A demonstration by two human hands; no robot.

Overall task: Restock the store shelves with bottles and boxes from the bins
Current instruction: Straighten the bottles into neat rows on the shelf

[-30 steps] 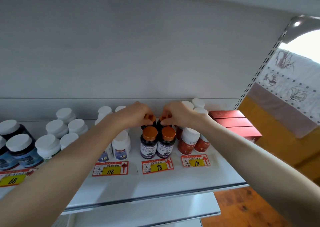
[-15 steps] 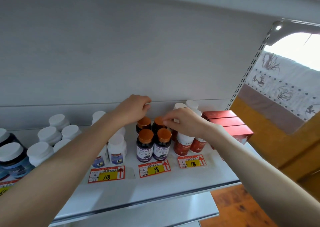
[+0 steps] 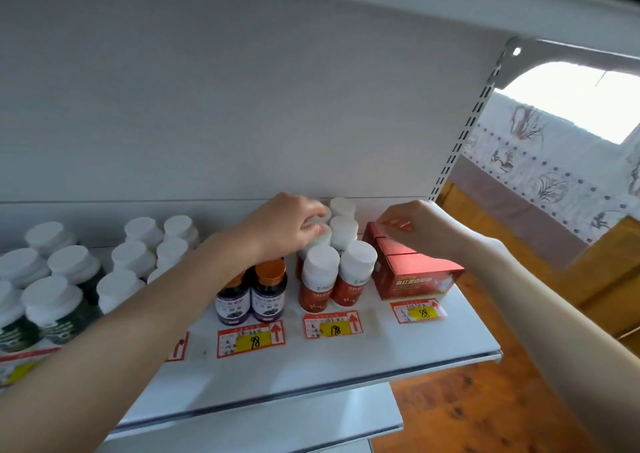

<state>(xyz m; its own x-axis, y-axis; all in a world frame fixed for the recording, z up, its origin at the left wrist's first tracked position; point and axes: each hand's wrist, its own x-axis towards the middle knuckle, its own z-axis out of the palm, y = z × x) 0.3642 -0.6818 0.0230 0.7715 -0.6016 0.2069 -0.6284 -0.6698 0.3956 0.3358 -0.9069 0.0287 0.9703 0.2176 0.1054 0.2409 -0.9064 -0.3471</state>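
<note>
On the white shelf (image 3: pixel 311 362) stand red bottles with white caps (image 3: pixel 320 279) in rows. My left hand (image 3: pixel 282 227) reaches over them and its fingers curl round the cap of a rear red bottle (image 3: pixel 320 226). To their right lie red boxes (image 3: pixel 420 278) in a row running back. My right hand (image 3: pixel 417 227) is over the rearmost box, and its curled fingertips pinch that box's top edge. Two purple bottles with orange caps (image 3: pixel 268 291) stand at the front, partly under my left forearm.
Many white-capped dark bottles (image 3: pixel 62 300) fill the shelf's left part. Price tags (image 3: pixel 251 340) line the front edge. The grey back panel (image 3: pixel 242 106) rises behind, and a slotted upright (image 3: pixel 464 134) marks the right end. A lower shelf (image 3: pixel 277 428) and wooden floor (image 3: pixel 485 418) lie below.
Both hands left the orange-capped purple bottles and moved right: the left one to the red bottles' white caps, the right one to the rear red box. The view shifted right.
</note>
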